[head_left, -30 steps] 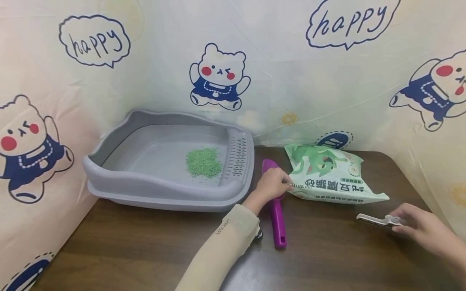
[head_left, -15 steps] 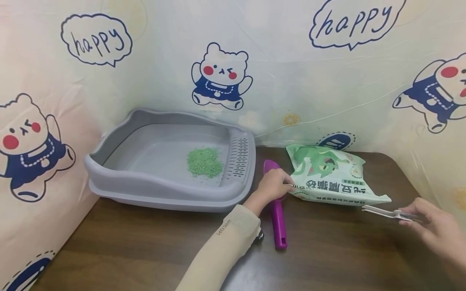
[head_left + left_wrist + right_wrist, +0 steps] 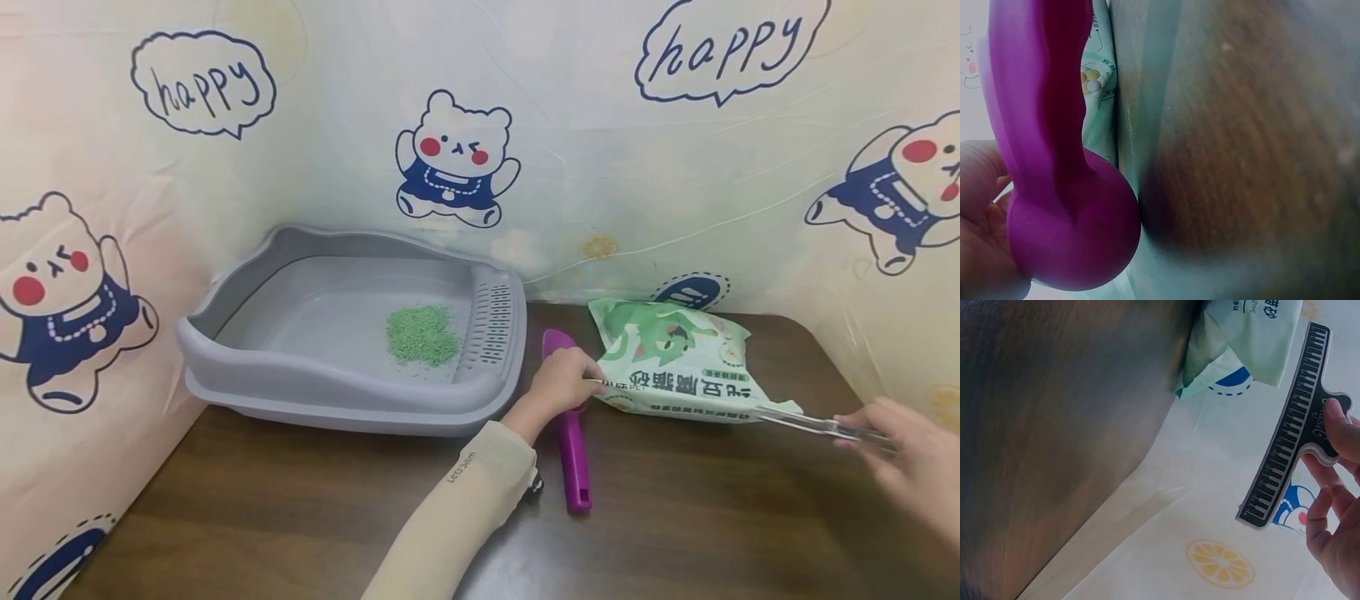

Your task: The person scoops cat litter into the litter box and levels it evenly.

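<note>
My left hand [image 3: 561, 382] pinches the near left corner of the green and white cat litter bag [image 3: 678, 354], which lies on the table. Below that hand lies a purple litter scoop [image 3: 573, 462]; its rounded end and grooved handle fill much of the left wrist view. My right hand [image 3: 911, 450] holds a clip [image 3: 1288, 434] with a piano-key pattern between thumb and fingers. In the head view the clip's far end overlaps the bag's near right corner; whether they touch I cannot tell.
A grey litter box [image 3: 337, 396] stands on the left of the table [image 3: 315, 517], with a heap of green litter pellets [image 3: 422, 335] inside and a slotted step at its right end. Cloth printed with bears [image 3: 453, 158] hangs behind and at both sides.
My right hand has moved up and to the right, turning the clip so that its far end comes up to the bag's near right corner. My left hand keeps its place.
</note>
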The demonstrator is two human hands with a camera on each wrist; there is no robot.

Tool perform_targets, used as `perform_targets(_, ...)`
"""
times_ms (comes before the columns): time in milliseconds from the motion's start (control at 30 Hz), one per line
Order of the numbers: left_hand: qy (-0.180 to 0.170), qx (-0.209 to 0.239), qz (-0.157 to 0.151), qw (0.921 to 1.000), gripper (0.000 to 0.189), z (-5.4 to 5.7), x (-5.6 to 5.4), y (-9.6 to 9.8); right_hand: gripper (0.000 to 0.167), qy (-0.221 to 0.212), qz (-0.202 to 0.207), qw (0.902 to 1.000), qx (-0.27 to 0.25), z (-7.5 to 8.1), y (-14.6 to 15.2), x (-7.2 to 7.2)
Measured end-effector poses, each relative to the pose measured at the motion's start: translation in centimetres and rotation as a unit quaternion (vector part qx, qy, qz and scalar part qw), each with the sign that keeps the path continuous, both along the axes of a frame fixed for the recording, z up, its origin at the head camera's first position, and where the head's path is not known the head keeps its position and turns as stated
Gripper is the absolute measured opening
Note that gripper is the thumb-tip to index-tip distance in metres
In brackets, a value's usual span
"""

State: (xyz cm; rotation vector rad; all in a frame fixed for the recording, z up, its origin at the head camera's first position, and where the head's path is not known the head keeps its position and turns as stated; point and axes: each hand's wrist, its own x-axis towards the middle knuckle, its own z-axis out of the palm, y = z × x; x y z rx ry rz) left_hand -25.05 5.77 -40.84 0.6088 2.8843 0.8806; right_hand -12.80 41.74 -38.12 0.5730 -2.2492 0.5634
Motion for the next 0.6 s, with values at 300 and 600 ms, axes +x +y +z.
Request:
perform_targets(300, -0.007, -0.001, 0.004, 1.0000, 0.013, 0.05, -0.19, 0.16, 0.072, 0.027, 0.007, 0.9996, -0.008, -0.21, 0.46, -0.72)
perform_targets(600, -0.012, -0.002, 0.015, 0.9998, 0.014, 0.06, -0.03, 0.27, 0.076, 0.019, -0.001, 0.9997, 0.014, -0.21, 0.71, -0.95)
